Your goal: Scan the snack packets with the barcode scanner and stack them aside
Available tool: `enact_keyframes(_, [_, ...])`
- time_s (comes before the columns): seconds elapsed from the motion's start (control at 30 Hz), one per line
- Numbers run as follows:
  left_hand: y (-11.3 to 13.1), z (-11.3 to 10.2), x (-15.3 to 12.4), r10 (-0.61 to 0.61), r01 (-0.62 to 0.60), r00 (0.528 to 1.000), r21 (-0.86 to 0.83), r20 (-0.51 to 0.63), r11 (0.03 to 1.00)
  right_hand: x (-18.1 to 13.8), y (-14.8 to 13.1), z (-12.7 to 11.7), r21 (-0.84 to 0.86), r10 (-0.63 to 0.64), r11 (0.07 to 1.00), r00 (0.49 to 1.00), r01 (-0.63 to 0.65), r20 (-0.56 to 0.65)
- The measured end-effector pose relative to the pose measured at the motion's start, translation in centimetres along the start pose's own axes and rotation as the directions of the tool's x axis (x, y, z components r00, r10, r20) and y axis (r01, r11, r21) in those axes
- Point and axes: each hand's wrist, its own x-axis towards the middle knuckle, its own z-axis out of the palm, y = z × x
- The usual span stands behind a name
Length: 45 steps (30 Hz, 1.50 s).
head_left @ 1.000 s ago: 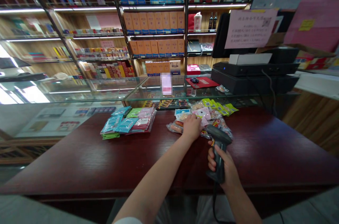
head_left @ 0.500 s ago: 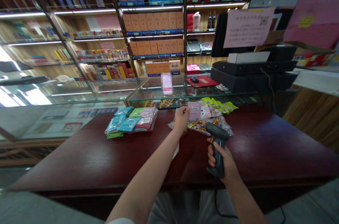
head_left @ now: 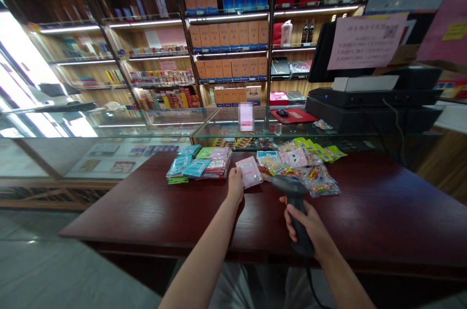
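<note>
Between the fingers of my left hand (head_left: 236,185) is the left edge of a pink packet (head_left: 249,172), held just over the desk. My right hand (head_left: 304,224) wraps round the handle of a black barcode scanner (head_left: 292,188), whose head points toward the packet. To the left lies a stack of blue, green and pink packets (head_left: 197,165). Right of the pink packet spreads a loose pile of clear snack bags (head_left: 317,177), with a pink packet bearing a face print (head_left: 294,157) and yellow-green packets (head_left: 321,149) among them.
The dark red wooden desk (head_left: 153,211) meets a glass display counter (head_left: 219,126). On the glass are a mouse on a red mat (head_left: 299,116) and, at right, a monitor with a pink notice (head_left: 365,41). Shelves of orange boxes (head_left: 229,36) rise behind. The scanner's cable hangs past the desk edge.
My left hand has drawn the pink packet left and nearer, away from the snack pile. The scanner's head has turned left toward it. The whole view has shifted left.
</note>
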Motion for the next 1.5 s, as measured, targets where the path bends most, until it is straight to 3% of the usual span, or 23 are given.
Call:
enact_keyframes(0.17, [-0.1,-0.1,-0.1,-0.087,0.087,0.996,-0.092,0.008,0.992,-0.1,0.4,1.6,-0.162,0.049,0.986,0.999,-0.05,-0.006])
enact_keyframes(0.33, [-0.2,0.0,-0.5,0.012,-0.01,0.999,-0.059,0.048,0.998,-0.6,0.3,2.0,-0.286,0.055,0.956,0.998,-0.06,-0.024])
enact_keyframes(0.53, [-0.7,0.2,-0.4,0.062,-0.061,0.998,-0.004,0.03,0.998,-1.0,0.1,2.5,-0.315,0.052,0.947,0.997,-0.065,-0.05])
enact_keyframes(0.77, [-0.8,0.0,-0.2,0.097,-0.098,0.994,0.002,0.048,0.995,-0.6,-0.1,1.4,-0.204,0.065,0.977,0.997,-0.07,-0.031])
enact_keyframes(1.07, [0.4,0.0,-1.0,0.077,-0.076,0.996,-0.025,0.044,0.997,0.0,0.5,-0.6,0.13,0.022,0.991,0.999,-0.026,0.031])
enact_keyframes(1.23, [1.3,0.3,-1.5,0.087,-0.087,0.996,-0.019,-0.004,0.996,0.1,0.5,-0.8,0.165,0.021,0.986,0.999,-0.027,0.038])
enact_keyframes(1.33, [2.4,0.2,-1.3,0.019,-0.023,0.994,-0.038,-0.105,0.999,0.2,0.6,-1.0,0.16,0.031,0.986,0.999,-0.037,0.038])
enact_keyframes(1.43, [4.5,-0.7,-0.7,-0.069,0.062,0.991,-0.067,-0.116,0.996,0.2,0.7,-1.1,0.167,0.026,0.985,0.999,-0.033,0.04])
enact_keyframes(1.5, [6.1,-1.9,0.1,-0.008,0.01,0.99,0.013,-0.142,1.0,0.2,0.8,-1.2,0.174,0.021,0.984,0.999,-0.028,0.039])
